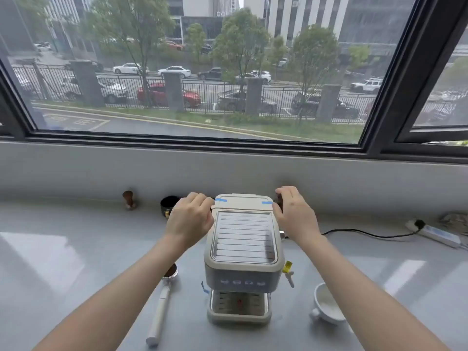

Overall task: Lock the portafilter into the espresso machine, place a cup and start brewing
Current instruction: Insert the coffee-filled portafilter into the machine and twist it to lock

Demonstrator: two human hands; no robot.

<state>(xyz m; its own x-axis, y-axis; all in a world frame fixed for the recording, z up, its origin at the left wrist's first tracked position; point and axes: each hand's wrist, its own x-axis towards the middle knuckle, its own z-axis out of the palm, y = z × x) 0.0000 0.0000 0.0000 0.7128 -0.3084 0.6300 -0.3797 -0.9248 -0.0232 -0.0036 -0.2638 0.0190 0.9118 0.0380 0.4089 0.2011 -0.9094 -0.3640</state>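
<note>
Both hands grip the back corners of the espresso machine, the left hand and right hand with fingers curled against its sides. The portafilter lies on the tabletop, well below the left fingers; the cup sits tilted, well below the right fingers. Square the machine gently and keep it steady, so neither gets bumped.

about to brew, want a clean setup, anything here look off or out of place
The white ceramic cup lies tipped on its side on the grey counter, right of the beige espresso machine, not on its drip tray. Strips of blue tape sit on the machine's top rear corners. No spills visible.
</note>
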